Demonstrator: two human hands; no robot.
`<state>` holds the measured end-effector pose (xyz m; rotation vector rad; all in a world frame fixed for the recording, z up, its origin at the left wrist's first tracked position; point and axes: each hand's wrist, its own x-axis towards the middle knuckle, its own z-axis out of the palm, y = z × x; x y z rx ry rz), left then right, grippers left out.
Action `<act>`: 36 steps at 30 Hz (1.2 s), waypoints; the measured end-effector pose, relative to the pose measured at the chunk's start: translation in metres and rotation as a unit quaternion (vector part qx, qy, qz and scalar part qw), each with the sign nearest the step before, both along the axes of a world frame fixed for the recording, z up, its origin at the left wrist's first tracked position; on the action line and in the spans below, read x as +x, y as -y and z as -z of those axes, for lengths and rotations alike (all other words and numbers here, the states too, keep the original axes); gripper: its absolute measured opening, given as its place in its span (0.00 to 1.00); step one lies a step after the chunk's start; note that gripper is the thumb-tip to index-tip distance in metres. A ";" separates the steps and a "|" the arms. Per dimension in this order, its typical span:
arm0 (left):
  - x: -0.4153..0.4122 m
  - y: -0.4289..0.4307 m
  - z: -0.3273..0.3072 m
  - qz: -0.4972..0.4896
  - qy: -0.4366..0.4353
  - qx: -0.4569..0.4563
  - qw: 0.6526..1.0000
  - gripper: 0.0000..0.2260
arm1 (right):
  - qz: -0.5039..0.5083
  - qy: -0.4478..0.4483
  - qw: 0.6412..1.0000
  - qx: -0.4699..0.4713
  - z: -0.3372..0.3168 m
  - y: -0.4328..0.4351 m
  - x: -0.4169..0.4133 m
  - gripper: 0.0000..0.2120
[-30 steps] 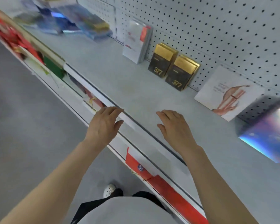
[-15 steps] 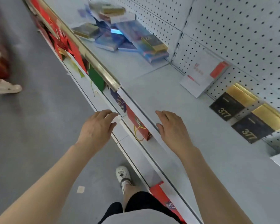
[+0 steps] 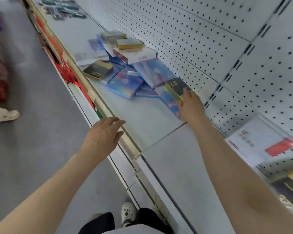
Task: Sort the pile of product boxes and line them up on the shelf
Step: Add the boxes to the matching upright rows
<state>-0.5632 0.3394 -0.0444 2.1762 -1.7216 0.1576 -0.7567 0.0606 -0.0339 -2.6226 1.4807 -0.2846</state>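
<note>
Pile of product boxes (image 3: 125, 68): heaped on the pale grey shelf (image 3: 159, 132), against the white pegboard back wall (image 3: 210, 39).
Black-and-gold cardboard boxes marked 377: two; one (image 3: 175, 86) at the pile's near end by the pegboard, one (image 3: 97, 71) at the shelf's front edge.
Holographic blue flat boxes (image 3: 125, 83): at least four, overlapping.
White flat box (image 3: 135, 55): one, on top.
Gold-topped boxes (image 3: 129, 43): two, far end, blurred.
White box with red patch (image 3: 260, 144): one, leaning on the pegboard, well apart from the pile.
Right hand (image 3: 190, 107): fingers (image 3: 188, 93) touching the nearer 377 box; whether they grip it cannot be told.
Left hand (image 3: 103, 134): fingers relaxed, spread narrowly, holding nothing, over the shelf's front rail (image 3: 130, 146).
</note>
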 end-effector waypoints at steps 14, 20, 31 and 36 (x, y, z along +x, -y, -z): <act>0.098 0.209 -0.010 0.146 -0.011 0.028 0.989 0.21 | 0.091 0.161 0.983 0.016 0.043 -0.031 0.016 0.20; 0.112 0.300 -0.010 0.113 0.040 0.087 0.989 0.33 | 0.226 0.163 0.952 0.124 0.029 -0.017 0.017 0.30; 0.103 0.296 -0.016 0.096 -0.181 0.091 0.975 0.45 | 0.330 0.140 0.914 0.192 0.026 -0.042 0.010 0.47; 0.117 0.275 -0.034 0.067 -0.377 0.015 0.924 0.34 | 0.312 0.174 0.907 0.224 0.023 -0.047 0.005 0.36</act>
